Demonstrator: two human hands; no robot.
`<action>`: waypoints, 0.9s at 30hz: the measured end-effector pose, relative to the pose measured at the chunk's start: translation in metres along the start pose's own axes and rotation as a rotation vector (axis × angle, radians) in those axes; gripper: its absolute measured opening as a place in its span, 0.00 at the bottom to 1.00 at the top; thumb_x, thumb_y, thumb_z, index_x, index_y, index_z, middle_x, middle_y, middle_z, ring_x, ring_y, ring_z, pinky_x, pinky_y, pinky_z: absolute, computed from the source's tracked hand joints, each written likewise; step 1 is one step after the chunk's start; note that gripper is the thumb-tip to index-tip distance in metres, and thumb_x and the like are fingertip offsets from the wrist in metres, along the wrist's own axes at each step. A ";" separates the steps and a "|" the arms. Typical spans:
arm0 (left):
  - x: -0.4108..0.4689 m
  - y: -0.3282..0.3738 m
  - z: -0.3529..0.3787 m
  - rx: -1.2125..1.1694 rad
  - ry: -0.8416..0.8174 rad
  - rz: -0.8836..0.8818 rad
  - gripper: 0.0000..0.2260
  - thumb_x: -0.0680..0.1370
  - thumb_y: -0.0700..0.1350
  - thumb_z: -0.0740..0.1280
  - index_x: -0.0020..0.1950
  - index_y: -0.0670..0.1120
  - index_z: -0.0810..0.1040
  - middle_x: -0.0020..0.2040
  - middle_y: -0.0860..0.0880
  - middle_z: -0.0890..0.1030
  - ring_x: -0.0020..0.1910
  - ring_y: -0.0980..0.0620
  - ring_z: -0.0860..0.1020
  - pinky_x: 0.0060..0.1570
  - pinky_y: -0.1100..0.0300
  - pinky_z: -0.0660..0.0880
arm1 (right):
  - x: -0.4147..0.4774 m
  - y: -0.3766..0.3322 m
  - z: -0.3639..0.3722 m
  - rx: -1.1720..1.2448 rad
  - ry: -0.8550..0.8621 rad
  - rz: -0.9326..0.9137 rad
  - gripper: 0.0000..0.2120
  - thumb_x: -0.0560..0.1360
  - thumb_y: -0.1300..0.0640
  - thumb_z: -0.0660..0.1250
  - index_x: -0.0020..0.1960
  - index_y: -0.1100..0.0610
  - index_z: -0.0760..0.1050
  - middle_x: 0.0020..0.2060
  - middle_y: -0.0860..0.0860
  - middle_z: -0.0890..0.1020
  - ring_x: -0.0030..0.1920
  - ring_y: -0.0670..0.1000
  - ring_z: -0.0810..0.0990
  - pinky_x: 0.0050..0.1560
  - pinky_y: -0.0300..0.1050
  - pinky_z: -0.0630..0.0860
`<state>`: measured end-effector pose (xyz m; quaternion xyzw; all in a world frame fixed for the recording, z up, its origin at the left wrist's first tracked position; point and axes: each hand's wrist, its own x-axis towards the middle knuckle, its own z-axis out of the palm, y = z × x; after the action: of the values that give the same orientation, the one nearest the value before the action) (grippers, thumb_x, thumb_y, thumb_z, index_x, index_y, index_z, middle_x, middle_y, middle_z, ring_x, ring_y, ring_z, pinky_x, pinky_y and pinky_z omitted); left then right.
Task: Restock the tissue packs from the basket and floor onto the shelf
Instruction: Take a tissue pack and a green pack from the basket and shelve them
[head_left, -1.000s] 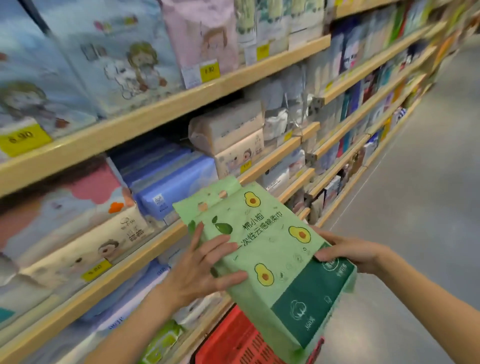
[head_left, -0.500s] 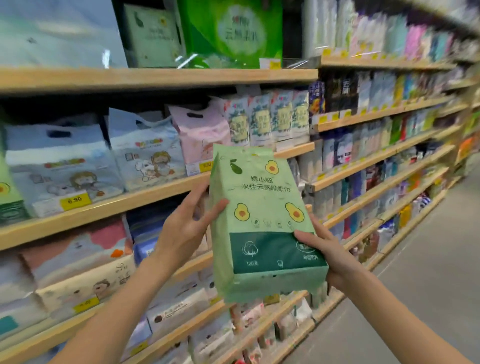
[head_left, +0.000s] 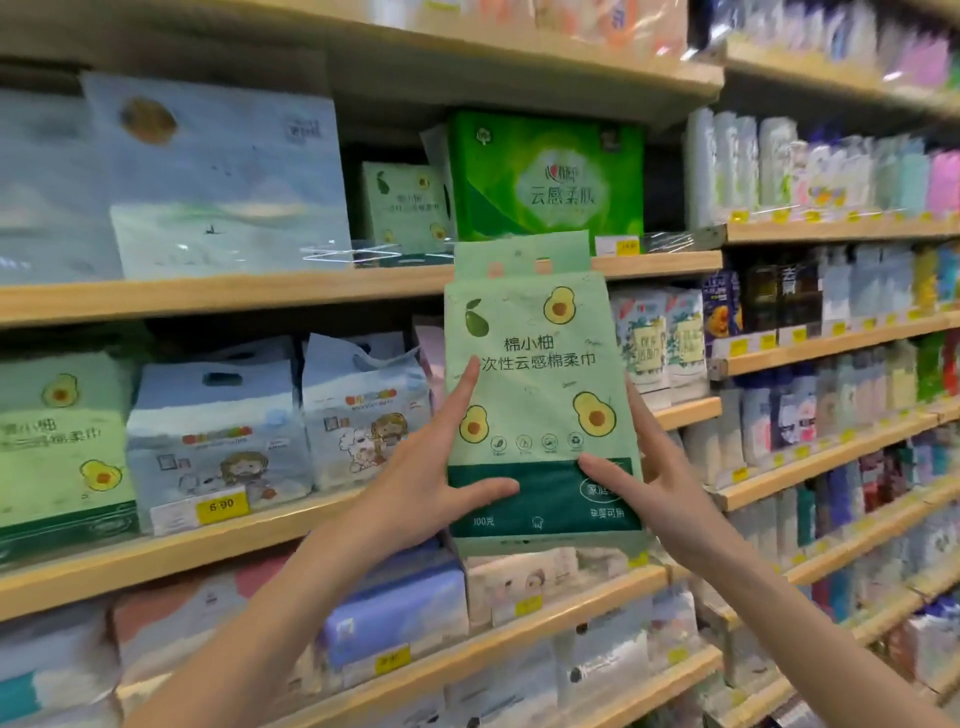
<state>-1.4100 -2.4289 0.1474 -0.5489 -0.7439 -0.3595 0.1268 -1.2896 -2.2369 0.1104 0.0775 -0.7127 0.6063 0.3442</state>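
Observation:
I hold a light green tissue pack (head_left: 540, 374) with avocado prints and a dark green band upright in front of the shelves. My left hand (head_left: 431, 478) grips its left side and my right hand (head_left: 649, 478) its right side. Its top flap reaches the edge of the upper wooden shelf (head_left: 260, 293). On that shelf, behind the pack, stands a matching avocado pack (head_left: 402, 205) beside a bright green tissue bundle (head_left: 545, 176). Another avocado pack (head_left: 62, 441) sits at the far left one shelf lower. The basket and floor are out of sight.
Pale blue tissue bags (head_left: 218, 436) with a yellow price tag (head_left: 221, 505) fill the middle shelf. A large blue pack (head_left: 218, 171) stands upper left. Lower shelves hold blue and pink packs (head_left: 395, 613). Shelving with small bottles and packets (head_left: 831, 322) runs to the right.
Both hands have raised the avocado pack from chest height toward the upper shelf. My view has tilted upward, so the basket has dropped out of sight.

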 end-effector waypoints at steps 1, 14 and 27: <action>0.011 -0.011 -0.004 -0.012 0.037 0.026 0.46 0.69 0.54 0.71 0.67 0.73 0.37 0.67 0.67 0.63 0.63 0.61 0.72 0.64 0.54 0.72 | 0.018 0.002 0.001 -0.029 -0.023 -0.050 0.39 0.65 0.48 0.71 0.68 0.30 0.54 0.58 0.35 0.77 0.58 0.45 0.78 0.48 0.54 0.81; 0.130 -0.020 -0.094 0.257 0.341 0.214 0.44 0.72 0.45 0.70 0.67 0.66 0.36 0.73 0.59 0.52 0.67 0.68 0.52 0.69 0.66 0.50 | 0.195 -0.068 0.018 -0.536 -0.062 -0.606 0.49 0.70 0.57 0.69 0.71 0.41 0.32 0.64 0.23 0.54 0.66 0.34 0.66 0.65 0.46 0.70; 0.262 -0.058 -0.151 0.608 0.573 0.136 0.49 0.71 0.44 0.72 0.73 0.61 0.34 0.77 0.46 0.54 0.71 0.45 0.64 0.67 0.42 0.66 | 0.359 -0.084 0.020 -0.685 0.044 -0.862 0.52 0.69 0.62 0.71 0.74 0.54 0.33 0.75 0.52 0.57 0.69 0.50 0.67 0.67 0.44 0.66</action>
<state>-1.5896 -2.3483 0.3847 -0.4120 -0.7129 -0.2526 0.5082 -1.5225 -2.1661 0.3881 0.2332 -0.7655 0.1455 0.5817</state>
